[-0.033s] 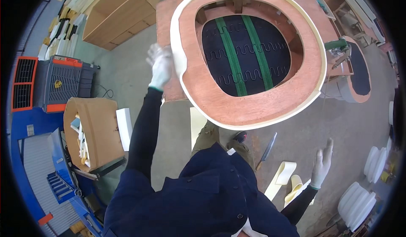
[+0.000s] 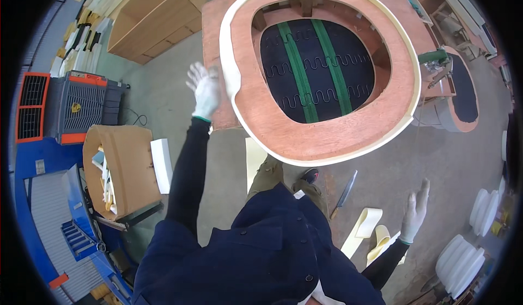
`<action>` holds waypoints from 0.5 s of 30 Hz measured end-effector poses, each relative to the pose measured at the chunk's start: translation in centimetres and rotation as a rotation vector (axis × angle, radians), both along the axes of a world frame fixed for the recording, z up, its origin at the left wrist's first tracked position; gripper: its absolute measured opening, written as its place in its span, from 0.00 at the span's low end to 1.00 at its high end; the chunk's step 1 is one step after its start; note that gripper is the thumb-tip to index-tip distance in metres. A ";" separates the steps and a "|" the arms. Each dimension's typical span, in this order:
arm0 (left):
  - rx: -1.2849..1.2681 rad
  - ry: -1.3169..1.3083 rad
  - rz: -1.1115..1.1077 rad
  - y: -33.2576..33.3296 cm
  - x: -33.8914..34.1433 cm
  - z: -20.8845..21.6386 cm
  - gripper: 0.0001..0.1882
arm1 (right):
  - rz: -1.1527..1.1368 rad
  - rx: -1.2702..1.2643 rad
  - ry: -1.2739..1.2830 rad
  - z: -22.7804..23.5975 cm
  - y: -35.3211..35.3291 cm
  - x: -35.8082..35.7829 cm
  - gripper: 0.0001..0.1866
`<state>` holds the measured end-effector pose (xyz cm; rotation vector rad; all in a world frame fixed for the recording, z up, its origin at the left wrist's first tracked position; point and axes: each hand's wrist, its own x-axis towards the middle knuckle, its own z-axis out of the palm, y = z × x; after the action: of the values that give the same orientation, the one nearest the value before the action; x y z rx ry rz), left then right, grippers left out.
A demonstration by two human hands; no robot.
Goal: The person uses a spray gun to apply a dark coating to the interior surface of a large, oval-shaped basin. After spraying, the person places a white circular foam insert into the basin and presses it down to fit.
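Observation:
A large rounded wooden seat frame point(image 2: 283, 136) lies on a work table, with black webbing, zigzag springs and two green straps point(image 2: 297, 71) across its opening. A white foam strip point(image 2: 227, 60) runs around its outer edge. My left hand point(image 2: 206, 90), in a white glove, is stretched out with fingers apart and rests against the foam strip at the frame's left side. My right hand point(image 2: 415, 213), also in a white glove, hangs out to the right over the floor, fingers spread, holding nothing.
A knife point(image 2: 344, 191) and cream foam strips point(image 2: 368, 224) lie on the floor near my feet. A curved wooden shell point(image 2: 126, 163) with scraps and a white foam block point(image 2: 162, 164) stand at left, beside an orange-grey machine point(image 2: 65, 106). White cushions point(image 2: 460, 261) are stacked at lower right.

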<state>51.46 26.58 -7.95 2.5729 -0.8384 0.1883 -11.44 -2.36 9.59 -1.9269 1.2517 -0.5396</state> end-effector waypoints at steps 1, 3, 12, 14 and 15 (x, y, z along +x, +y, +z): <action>0.080 -0.012 0.220 -1.6 -3.6 0.6 0.42 | -0.011 0.004 -0.003 -0.2 -0.1 -0.6 0.35; 0.219 0.171 0.218 -6.5 -8.4 2.8 0.47 | -0.012 0.011 -0.006 -0.3 0.1 -1.3 0.35; 0.075 0.251 0.374 -2.8 -15.5 4.2 0.45 | 0.048 0.039 -0.045 -1.1 -1.3 -2.7 0.34; -0.106 0.205 0.491 -7.2 -19.5 4.8 0.49 | 0.096 0.079 -0.036 -1.7 -1.2 -1.8 0.33; 0.044 0.187 0.536 -8.3 -19.5 6.1 0.51 | 0.126 0.081 -0.053 -1.7 -1.4 -1.2 0.33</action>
<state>31.92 18.27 -1.88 2.7489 -0.0751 0.0825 -12.66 -3.71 7.90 -1.8965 1.0938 -0.4642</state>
